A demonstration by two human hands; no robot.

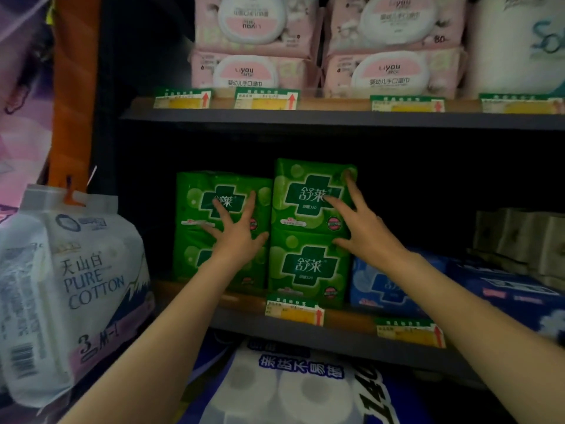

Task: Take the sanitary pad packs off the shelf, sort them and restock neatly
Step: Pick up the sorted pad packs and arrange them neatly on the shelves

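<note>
Left hand: the left hand [234, 231] lies flat with its fingers spread wide against the front of the left green pack [195, 240], pressing on it rather than curling round it.
Right hand: the right hand [359, 221] is spread the same way on the right green pack [308, 267], its fingertips reaching up to the pack's top right corner.
Green packs: both stand upright side by side and touching on the middle shelf [244, 324]; the right one rises a little higher than the left.
Blue packs: a blue pad pack [379, 289] stands just beside the right green pack, partly hidden by the right forearm, with another blue pack [507, 292] lying further right.
Price tags: a green and yellow price tag [295, 310] sits on the shelf edge below the right green pack.
Upper shelf: pink wet-wipe packs [253, 68] are stacked in two piles.
Left side: a white cotton pack [73, 289] hangs from an orange hook.
Below: toilet rolls [284, 390] in blue and white wrapping.
</note>
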